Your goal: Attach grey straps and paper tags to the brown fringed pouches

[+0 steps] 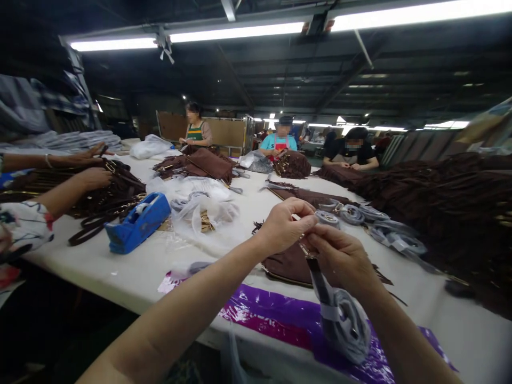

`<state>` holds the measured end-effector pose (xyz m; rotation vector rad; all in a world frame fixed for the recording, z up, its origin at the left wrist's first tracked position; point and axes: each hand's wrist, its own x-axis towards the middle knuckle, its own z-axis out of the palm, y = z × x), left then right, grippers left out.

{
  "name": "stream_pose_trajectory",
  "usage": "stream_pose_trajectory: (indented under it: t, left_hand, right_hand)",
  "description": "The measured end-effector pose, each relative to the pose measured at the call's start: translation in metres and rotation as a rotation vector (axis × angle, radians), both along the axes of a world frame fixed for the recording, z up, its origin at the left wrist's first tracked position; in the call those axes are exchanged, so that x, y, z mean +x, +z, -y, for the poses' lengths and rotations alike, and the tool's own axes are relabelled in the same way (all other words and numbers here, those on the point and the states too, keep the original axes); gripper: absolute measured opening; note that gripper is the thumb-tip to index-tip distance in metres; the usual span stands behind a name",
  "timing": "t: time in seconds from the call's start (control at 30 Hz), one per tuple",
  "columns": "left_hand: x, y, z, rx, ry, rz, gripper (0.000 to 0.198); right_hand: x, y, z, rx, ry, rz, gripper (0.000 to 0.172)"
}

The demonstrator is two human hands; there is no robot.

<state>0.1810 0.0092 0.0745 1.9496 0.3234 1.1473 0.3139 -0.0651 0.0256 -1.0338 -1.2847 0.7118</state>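
My left hand (285, 225) and my right hand (339, 255) meet above the white table (132, 272), both pinched on the metal clasp end of a dark strap (316, 274). The strap hangs down into a coil wrapped in grey plastic (347, 325) below my right wrist. A brown suede bag (288, 265) lies on the table just under my hands.
A blue tape dispenser (138, 223) sits at the left by a neighbour's hands (94, 177) on brown bags. Wrapped straps (374, 224), clear plastic bags (200, 205), purple plastic (280, 320) and a big brown bag pile (448, 208) cover the table. Three people work at the far end.
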Motion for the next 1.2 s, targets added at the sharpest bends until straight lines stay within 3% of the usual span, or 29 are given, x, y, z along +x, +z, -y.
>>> stream_pose_trajectory:
  t: [0.1,0.17,0.23,0.37,0.47,0.57,0.67,0.83,0.93,1.0,1.1,1.2]
  left_hand:
    - [-0.008,0.000,-0.004,0.019,-0.013,-0.087,0.012]
    - [-0.018,-0.011,-0.009,0.050,0.009,-0.220,0.013]
    - [-0.030,-0.029,-0.014,0.139,0.032,-0.420,0.014]
    - [-0.044,-0.076,-0.020,0.493,0.040,-0.799,0.015]
    - [-0.039,-0.102,-0.018,0.665,0.051,-0.938,0.016]
    - [-0.029,-0.117,-0.018,0.719,0.106,-0.996,0.013]
    - [-0.022,-0.122,-0.021,0.651,0.164,-0.999,0.008]
    - [-0.016,-0.117,-0.031,0.468,0.254,-1.042,0.014]
    - [-0.012,-0.114,-0.035,0.429,0.299,-1.042,0.019]
    - [-0.010,-0.113,-0.037,0.421,0.315,-1.032,0.019]
    - [-0.009,-0.115,-0.040,0.421,0.323,-1.007,0.018]
    - [-0.009,-0.121,-0.041,0.434,0.331,-0.971,0.019]
  right_hand:
    - [-0.002,0.002,0.000,-0.045,0.040,-0.098,0.024]
    - [0.004,0.005,0.007,-0.097,0.036,-0.126,0.024]
    - [0.016,0.007,0.017,-0.125,0.015,-0.153,0.024]
    - [0.044,0.011,0.041,-0.115,-0.100,-0.210,0.028]
    - [0.057,0.012,0.053,-0.117,-0.167,-0.229,0.030]
    - [0.063,0.013,0.059,-0.119,-0.199,-0.202,0.029]
    - [0.066,0.017,0.060,-0.097,-0.233,-0.138,0.028]
    - [0.081,0.037,0.066,-0.051,-0.266,-0.066,0.027]
    - [0.091,0.049,0.074,-0.151,-0.221,-0.008,0.028]
    - [0.091,0.049,0.077,-0.289,-0.115,0.024,0.030]
    - [0.082,0.029,0.069,-0.524,0.099,0.037,0.033]
    - [0.069,-0.010,0.049,-0.701,0.216,0.068,0.036]
